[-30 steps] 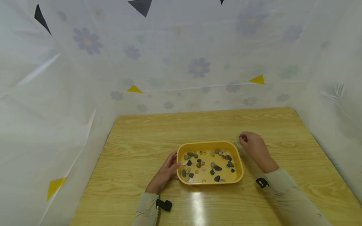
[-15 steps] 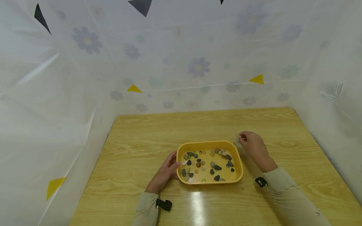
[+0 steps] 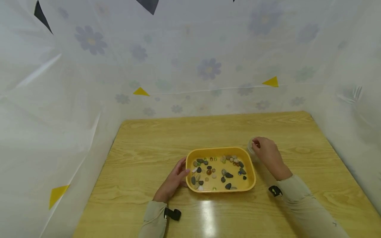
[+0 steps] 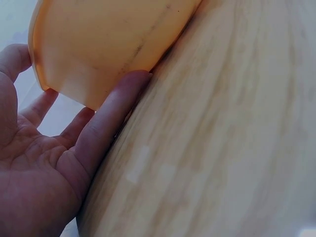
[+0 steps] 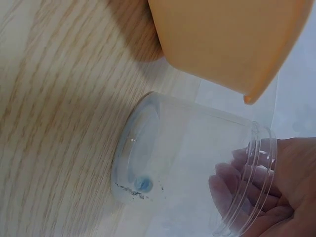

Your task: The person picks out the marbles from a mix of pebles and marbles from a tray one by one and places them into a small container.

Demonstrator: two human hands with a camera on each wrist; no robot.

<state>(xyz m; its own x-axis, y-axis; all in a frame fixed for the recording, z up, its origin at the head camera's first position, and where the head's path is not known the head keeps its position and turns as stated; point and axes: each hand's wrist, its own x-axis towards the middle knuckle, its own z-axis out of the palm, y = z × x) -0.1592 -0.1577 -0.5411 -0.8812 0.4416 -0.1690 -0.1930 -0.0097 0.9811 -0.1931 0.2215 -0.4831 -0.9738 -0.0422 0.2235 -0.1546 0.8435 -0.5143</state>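
A yellow plastic tub [image 3: 221,191] holds several grey, white and brown pebbles and glass marbles spread over its floor. My left hand [image 3: 174,180] grips the tub's left end, thumb over the rim and fingers against the outer wall. Beyond the right end stands a clear plastic jar [image 5: 197,133], its mouth at my right hand [image 3: 268,155]. In the right wrist view, a blue glass marble [image 5: 143,183] lies at the jar's bottom. My right fingers are loosely bent and show through the jar's clear rim, with nothing seen between them.
Everything stands on a wood-grain table [image 3: 154,138]. Pale sheeting with flower prints [image 3: 209,68] surrounds it at the back and both sides. The tub's right wall is close beside the jar.
A small dark thing at my right fingertips one second ago no longer shows there. Both hands and the tub have kept their places; the head view has tilted slightly.
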